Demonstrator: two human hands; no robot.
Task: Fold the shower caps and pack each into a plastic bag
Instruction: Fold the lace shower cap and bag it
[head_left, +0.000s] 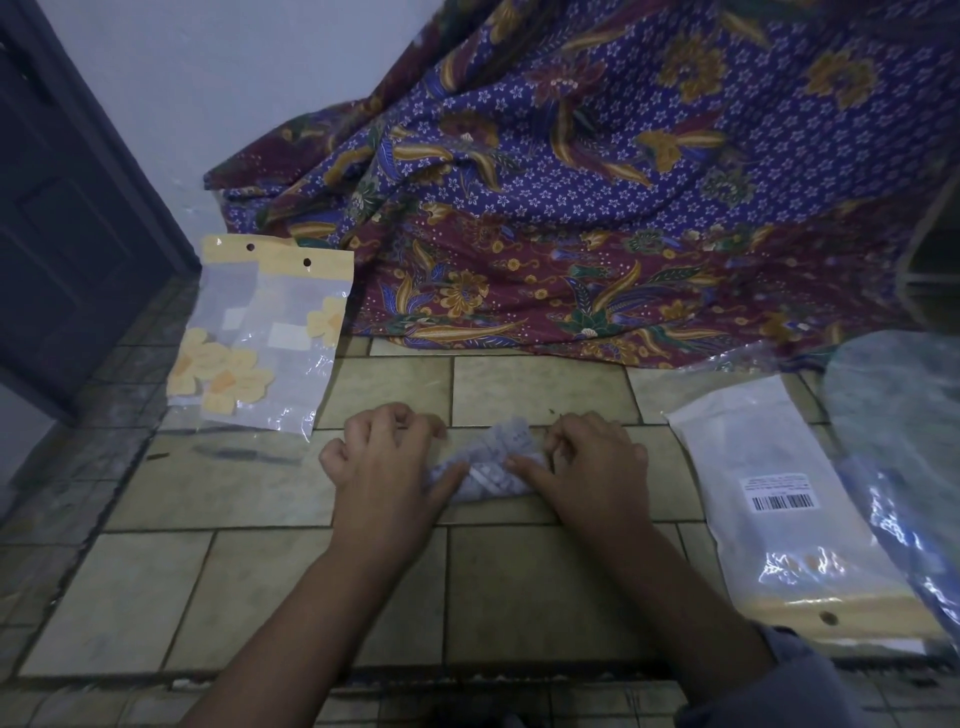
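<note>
Looking down from the head view, the left hand (384, 467) and right hand (592, 462) meet over a crumpled, pale bluish shower cap (493, 452) lying on the tiled floor (234, 582) between them. Both hands have curled fingers, with thumbs and fingertips pinching the cap's two ends. Two clear plastic bags (260, 343) with yellow flower prints lie overlapping at the far left. A flat packet (753, 441) bearing a barcode label lies at the right. Patterned cloth (623, 182) drapes behind, beside a dark door (67, 218).

Tiled floor (322, 587): shower cap (493, 457), plastic bags (270, 338), batik cloth (571, 234).
</note>
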